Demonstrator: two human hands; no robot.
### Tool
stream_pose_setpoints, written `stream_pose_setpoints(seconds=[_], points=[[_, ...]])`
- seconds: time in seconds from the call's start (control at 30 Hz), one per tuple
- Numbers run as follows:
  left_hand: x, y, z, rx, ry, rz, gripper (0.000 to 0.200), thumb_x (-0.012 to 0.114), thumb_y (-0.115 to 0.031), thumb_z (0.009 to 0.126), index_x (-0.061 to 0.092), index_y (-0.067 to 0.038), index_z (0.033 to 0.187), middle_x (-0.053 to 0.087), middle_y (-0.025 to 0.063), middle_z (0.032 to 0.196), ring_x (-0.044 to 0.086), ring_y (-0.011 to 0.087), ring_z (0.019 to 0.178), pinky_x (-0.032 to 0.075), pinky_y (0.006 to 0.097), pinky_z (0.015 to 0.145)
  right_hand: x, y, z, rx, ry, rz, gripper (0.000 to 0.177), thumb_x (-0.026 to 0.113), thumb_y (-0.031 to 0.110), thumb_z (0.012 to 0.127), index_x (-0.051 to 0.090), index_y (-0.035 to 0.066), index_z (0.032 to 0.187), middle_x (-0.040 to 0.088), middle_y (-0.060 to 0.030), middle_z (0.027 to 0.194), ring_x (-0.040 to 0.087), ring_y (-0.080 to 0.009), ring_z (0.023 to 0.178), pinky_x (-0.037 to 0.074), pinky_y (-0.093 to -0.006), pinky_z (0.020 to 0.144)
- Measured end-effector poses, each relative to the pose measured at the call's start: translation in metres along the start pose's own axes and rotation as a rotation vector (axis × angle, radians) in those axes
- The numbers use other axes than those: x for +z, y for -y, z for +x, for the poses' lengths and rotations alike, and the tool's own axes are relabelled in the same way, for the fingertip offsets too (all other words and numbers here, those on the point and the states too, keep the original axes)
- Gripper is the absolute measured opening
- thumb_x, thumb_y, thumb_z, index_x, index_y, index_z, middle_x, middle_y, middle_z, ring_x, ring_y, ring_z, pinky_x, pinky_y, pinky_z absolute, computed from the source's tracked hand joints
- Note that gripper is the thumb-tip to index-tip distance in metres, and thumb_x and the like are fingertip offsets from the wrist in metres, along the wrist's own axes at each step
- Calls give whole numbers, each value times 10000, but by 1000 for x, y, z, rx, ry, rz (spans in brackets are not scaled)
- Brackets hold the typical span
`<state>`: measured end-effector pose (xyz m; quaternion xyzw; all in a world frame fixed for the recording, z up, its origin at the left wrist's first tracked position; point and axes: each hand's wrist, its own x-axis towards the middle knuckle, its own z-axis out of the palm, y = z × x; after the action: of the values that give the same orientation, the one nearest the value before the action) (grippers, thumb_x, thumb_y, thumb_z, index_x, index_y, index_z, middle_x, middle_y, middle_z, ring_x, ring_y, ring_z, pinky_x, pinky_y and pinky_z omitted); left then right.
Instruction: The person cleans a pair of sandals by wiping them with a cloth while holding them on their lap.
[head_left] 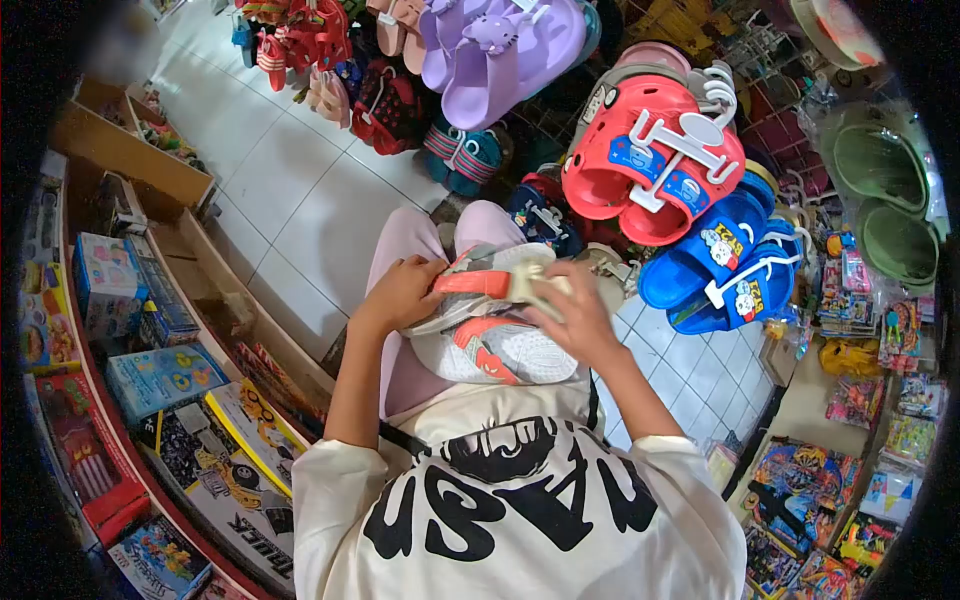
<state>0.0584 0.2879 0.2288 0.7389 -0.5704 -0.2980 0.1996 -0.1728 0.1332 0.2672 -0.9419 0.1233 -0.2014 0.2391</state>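
Note:
A pair of grey-and-white sneakers with orange accents (495, 350) rests on my lap. My left hand (400, 292) grips the upper sneaker (478, 283) at its left side. At that sneaker's right end, my right hand (578, 312) closes on a cream-coloured piece; I cannot tell what it is. The lower sneaker lies under both hands, its orange-marked side facing up. I wear a cream shirt with black lettering and light pink trousers.
Red clogs (650, 160) on a white hanger, blue slippers (725, 265) and purple sandals (500, 45) hang on a rack just ahead. Shelves of boxed toys (160, 375) run along the left. Packaged toys (850, 470) fill the right. White tiled floor (300, 200) lies ahead.

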Motion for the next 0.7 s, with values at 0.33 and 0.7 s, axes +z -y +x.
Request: stream_pose_setpoints(seconds=[0.33, 0.7], points=[[4, 11, -2, 0, -51, -12, 419, 586, -230, 770, 563, -25, 1134, 622, 182, 1025, 541, 357, 1024, 399, 441, 926, 8, -53, -30, -37, 252, -149, 282, 657, 118, 751, 678, 139, 1031, 547, -77, 1055, 553, -266, 1019, 467, -379, 860], [-19, -7, -2, 74, -329, 113, 635, 797, -234, 622, 552, -144, 1200, 519, 78, 1286, 448, 315, 1225, 335, 441, 1029, -33, 11, 27, 44, 7, 207, 224, 662, 59, 815, 648, 53, 1038, 541, -121, 997, 594, -294, 928, 487, -382, 766]])
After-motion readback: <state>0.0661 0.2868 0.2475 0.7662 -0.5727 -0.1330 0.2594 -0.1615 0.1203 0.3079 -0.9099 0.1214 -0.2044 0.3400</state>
